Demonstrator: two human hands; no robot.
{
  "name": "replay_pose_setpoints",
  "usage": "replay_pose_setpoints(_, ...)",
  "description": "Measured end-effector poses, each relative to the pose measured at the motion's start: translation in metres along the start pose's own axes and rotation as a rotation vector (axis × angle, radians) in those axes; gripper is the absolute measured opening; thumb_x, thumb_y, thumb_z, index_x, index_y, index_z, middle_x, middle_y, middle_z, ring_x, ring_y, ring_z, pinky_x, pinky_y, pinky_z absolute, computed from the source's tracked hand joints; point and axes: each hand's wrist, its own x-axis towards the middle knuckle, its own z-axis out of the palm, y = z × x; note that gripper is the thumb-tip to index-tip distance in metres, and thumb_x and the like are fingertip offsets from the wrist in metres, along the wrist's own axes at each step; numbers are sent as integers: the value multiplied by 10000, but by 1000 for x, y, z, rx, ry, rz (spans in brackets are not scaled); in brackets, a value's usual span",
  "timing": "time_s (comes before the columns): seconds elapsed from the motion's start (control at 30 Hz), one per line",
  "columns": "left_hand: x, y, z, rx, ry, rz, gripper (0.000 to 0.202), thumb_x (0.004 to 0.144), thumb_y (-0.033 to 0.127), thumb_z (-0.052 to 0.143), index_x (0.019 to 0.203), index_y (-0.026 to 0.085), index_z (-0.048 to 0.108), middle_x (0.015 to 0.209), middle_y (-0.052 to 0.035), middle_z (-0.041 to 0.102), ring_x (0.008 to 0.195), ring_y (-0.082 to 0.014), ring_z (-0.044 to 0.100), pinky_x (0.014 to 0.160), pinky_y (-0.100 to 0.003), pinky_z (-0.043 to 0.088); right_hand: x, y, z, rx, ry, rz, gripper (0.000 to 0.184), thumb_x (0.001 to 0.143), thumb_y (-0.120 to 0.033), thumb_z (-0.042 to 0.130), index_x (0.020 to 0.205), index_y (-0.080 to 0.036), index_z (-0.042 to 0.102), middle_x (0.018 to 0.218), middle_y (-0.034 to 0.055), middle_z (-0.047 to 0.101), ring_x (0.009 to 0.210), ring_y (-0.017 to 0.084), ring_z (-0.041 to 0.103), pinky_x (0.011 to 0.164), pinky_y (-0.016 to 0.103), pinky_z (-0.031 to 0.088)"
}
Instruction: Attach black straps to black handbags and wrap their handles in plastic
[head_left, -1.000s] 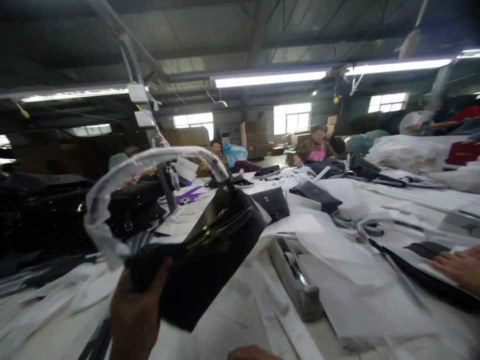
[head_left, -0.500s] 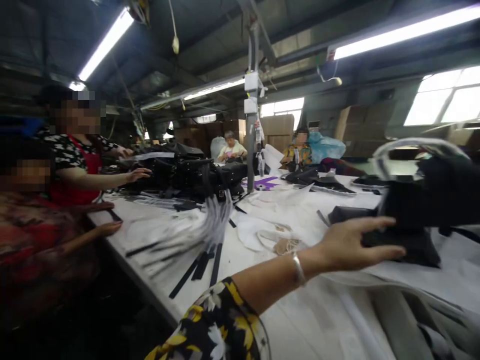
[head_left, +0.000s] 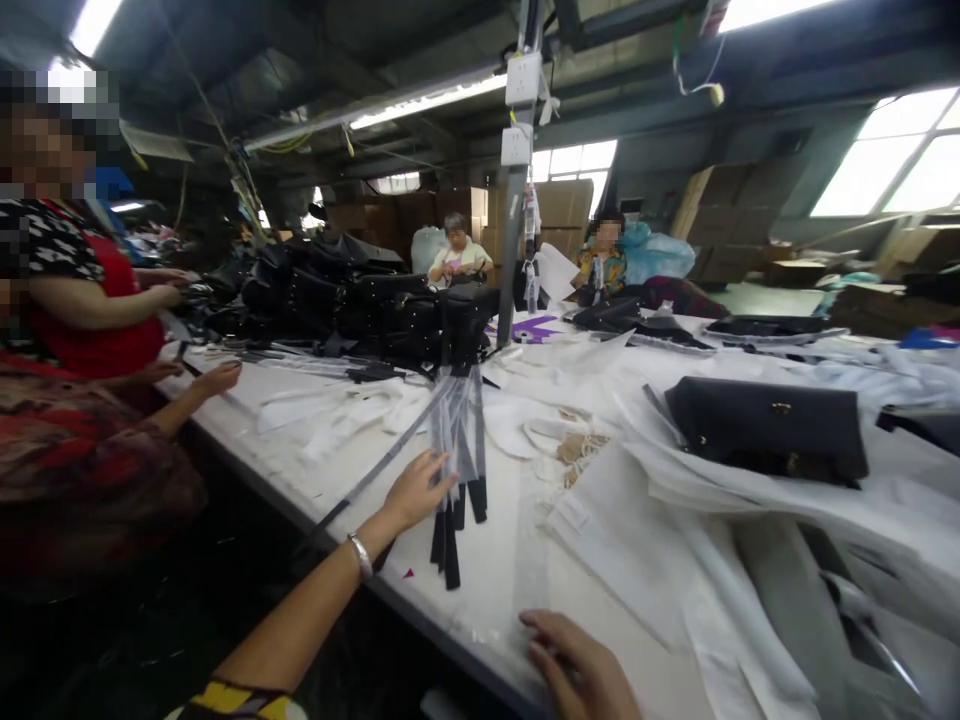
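My left hand (head_left: 416, 492), with a silver bracelet at the wrist, reaches over the table to a bundle of black straps (head_left: 448, 545) partly wrapped in clear plastic. Its fingers are stretched out at the bundle's left edge and are not closed around it. At the bottom edge, my right hand (head_left: 583, 668) is partly in view above the table's front, thumb and fingers apart, nothing seen in it. A black bag (head_left: 772, 430) with small gold-coloured fittings lies on white sheet material (head_left: 615, 530) at the right.
A large heap of black bags (head_left: 337, 295) stands farther back, beside a metal post (head_left: 515, 230). To the left, co-workers' hands (head_left: 217, 380) are at the table edge. Brown tags with string (head_left: 581, 450) lie mid-table. Two more people sit beyond.
My left hand has moved from beside the dark bag at the right over to the straps. My right hand has come into view. The raised dark object with a pale loop is gone from view.
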Motion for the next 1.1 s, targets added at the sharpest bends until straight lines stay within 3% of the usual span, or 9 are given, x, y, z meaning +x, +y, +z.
replay_pose_setpoints(0.1,-33,8,10,-46,-54,35,492,850,453,607,1269,197,636,1434,-124,543,1363,-308,449,1150,-485,333,-3,-18,9,-90,-96,-86,305,943,-364,562,1193,-244,691,1174,107,715,1064,245,684,935,351,567)
replay_pose_setpoints(0.2,-93,15,19,-121,-101,42,400,943,384,455,1244,204,649,1382,-100,594,1331,-254,490,1151,-451,346,-22,-26,21,-151,-171,-235,275,965,-244,528,1200,-229,669,1164,110,714,1049,234,664,941,410,548)
replay_pose_setpoints(0.3,-170,15,34,-214,-301,64,291,892,383,519,1000,258,760,1102,-78,745,1106,-248,655,1035,-401,482,-54,-15,40,-190,-172,-374,323,976,-135,467,1228,-239,640,1180,96,718,1062,221,661,1036,497,475)
replay_pose_setpoints(0.37,-216,10,55,-302,-560,-24,266,856,376,555,978,273,767,1068,-81,752,1061,-257,673,997,-395,503,-76,-3,52,-199,-191,-371,339,980,-128,448,1233,-246,640,1188,93,718,1084,219,664,1019,464,500)
replay_pose_setpoints(0.43,-246,0,84,-278,-595,-139,277,847,383,552,936,231,766,967,-119,756,996,-291,688,938,-429,523,-93,8,61,-190,-227,-291,355,971,-124,434,1225,-238,655,1189,98,716,1105,226,661,955,403,550)
replay_pose_setpoints(0.6,-269,-27,138,-308,-611,-337,298,883,431,580,928,171,717,941,-99,740,961,-249,679,936,-455,491,-111,27,78,-72,-305,83,329,942,-168,469,1166,-184,708,1222,118,698,1131,242,657,979,379,539)
replay_pose_setpoints(0.77,-286,-37,145,-462,-540,-505,321,900,461,596,944,160,699,965,-75,723,982,-222,656,970,-439,463,-116,30,95,-50,-302,245,353,991,-257,422,1119,-138,729,1093,150,739,1037,253,700,950,396,556)
replay_pose_setpoints(0.93,-321,-56,138,-597,-347,-783,330,953,432,549,1023,129,662,1017,-63,699,945,-213,669,865,-418,532,-93,-14,59,-87,-295,-34,326,997,-241,442,1229,-214,669,1170,109,709,1072,217,676,949,347,551)
replay_pose_setpoints(1.1,-376,-86,130,-592,-209,-1123,277,944,348,592,1123,139,625,1106,-80,663,949,-205,659,836,-414,554,-12,-47,6,-312,-263,-438,419,944,-183,547,1358,-247,556,1263,85,670,1155,225,624,958,382,539)
